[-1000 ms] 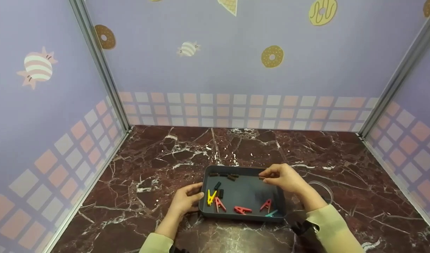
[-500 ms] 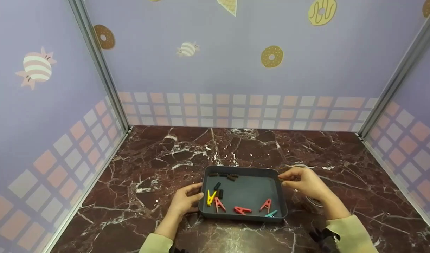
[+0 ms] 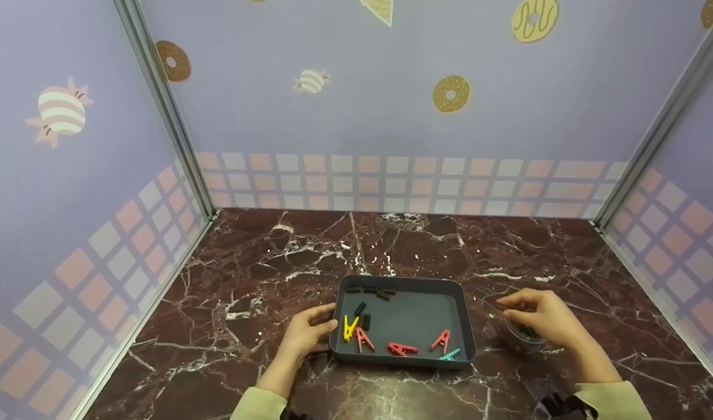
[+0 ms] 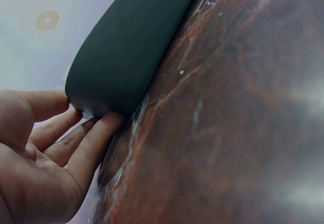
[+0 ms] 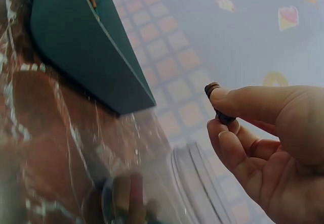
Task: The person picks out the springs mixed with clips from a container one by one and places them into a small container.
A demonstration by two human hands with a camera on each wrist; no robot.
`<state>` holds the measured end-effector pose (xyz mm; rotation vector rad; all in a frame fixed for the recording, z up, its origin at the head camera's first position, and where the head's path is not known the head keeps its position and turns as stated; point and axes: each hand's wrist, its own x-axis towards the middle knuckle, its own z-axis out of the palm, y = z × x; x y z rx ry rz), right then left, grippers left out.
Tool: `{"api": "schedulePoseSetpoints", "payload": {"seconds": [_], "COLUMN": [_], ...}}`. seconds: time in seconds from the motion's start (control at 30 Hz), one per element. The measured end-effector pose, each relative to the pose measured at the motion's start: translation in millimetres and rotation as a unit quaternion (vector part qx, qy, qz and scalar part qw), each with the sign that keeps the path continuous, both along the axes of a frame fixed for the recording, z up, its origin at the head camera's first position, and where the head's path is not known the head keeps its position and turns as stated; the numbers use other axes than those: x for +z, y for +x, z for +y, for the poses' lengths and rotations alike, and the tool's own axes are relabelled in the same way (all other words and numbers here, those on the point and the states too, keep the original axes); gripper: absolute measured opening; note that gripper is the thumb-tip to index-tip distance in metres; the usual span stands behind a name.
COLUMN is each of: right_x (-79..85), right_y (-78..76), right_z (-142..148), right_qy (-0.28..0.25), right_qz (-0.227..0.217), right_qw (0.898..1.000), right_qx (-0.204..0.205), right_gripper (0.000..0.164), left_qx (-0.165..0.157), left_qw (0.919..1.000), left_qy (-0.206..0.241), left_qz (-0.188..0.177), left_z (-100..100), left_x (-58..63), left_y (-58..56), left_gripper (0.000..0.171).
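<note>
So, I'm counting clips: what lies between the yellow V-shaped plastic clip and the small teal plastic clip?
Three red plastic clips, seen in the head view.

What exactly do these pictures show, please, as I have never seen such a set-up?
There is no machine here, just a person's two bare hands. The wide view comes from a camera worn on the head, looking forward and down; each close view comes from a camera on one wrist. On the marbled table stands a grey tray holding red clips, a yellow clip, a teal clip and short dark pieces. To its right is a clear jar, its contents blurred. The left hand touches the tray's left end; the right hand pinches a small ridged piece near the jar.
</note>
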<state>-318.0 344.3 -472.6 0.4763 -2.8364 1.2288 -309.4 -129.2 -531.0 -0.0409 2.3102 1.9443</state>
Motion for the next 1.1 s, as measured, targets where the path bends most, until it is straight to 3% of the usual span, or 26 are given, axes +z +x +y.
{"api": "schedulePoseSetpoints", "payload": {"seconds": [0.43,0.8,1.1], "right_x": [-2.4,-5.3,-4.2], "right_y": [12.8,12.2,11.4], "right_z": [24.2,24.3,23.8], "right_qy": [0.057,0.082,0.078], "right_qz": [0.002,0.001,-0.017], "right_qw": [0.997,0.996,0.996], "right_qx": [-0.048,-0.034,-0.037], "right_gripper": [0.02,0.015,0.014], "left_qx": [0.001,0.01,0.006], "left_qw": [1.0,0.9995,0.9999], "left_qy": [-0.002,-0.023,0.009], "left_qz": [0.003,0.022,-0.006], "left_z": [0.2,0.7,0.7], "left_x": [1.8,2.2,1.2], "left_y": [0.9,0.7,0.7], "left_gripper": [0.048,0.047,0.049]}}
